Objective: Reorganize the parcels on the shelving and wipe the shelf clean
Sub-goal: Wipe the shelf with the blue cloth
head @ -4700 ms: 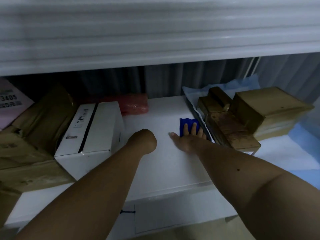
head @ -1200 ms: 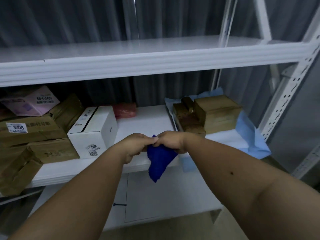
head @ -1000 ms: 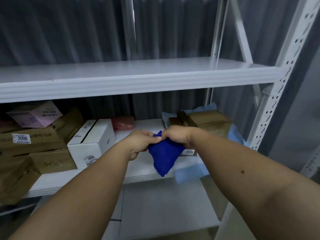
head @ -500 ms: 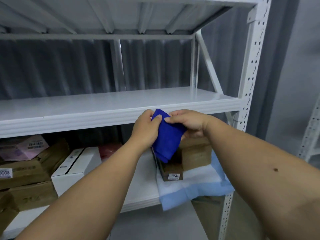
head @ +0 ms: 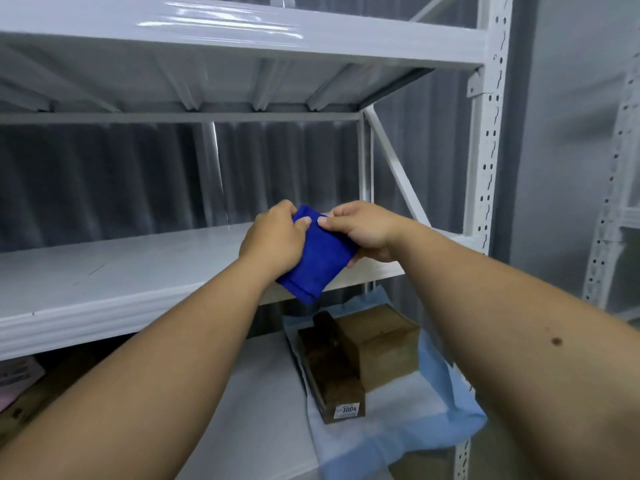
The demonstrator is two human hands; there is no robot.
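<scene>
At frame centre, a soft, light blue cloth [head: 317,258], apparently folded, is gripped at its upper edge by both hands: left hand [head: 273,242], right hand [head: 363,232].

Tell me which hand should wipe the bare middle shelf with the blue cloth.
Probably the right hand: it cups the cloth from beneath, while the left hand only pinches its top edge. Both hover at the shelf front, so reach is about equal.
</scene>
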